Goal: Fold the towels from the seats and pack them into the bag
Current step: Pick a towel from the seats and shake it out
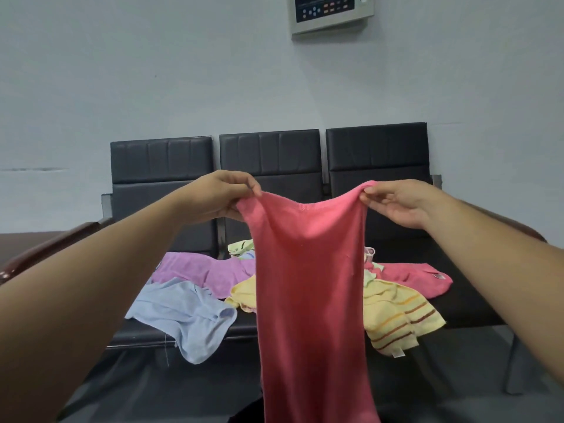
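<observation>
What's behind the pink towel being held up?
Behind the pink towel: the middle seat and more towels. A plain yellow towel shows at its left edge, a striped yellow towel at its right. Whatever lies between them is covered.

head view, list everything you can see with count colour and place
held towel: 1, pink, hanging at centre
purple towel: 1, purple, left seat
blue towel: 1, light blue, over left seat's front edge
striped towel: 1, yellow with brown stripes, right of held towel
pink towel: 1, pink, right seat
green towel: 1, pale green, middle seat, partly hidden
seats: 3, black, row against wall
panel: 1, grey, high on wall
left hand: 1, bare, pinches held towel's top left corner
right hand: 1, bare, pinches its top right corner
</observation>
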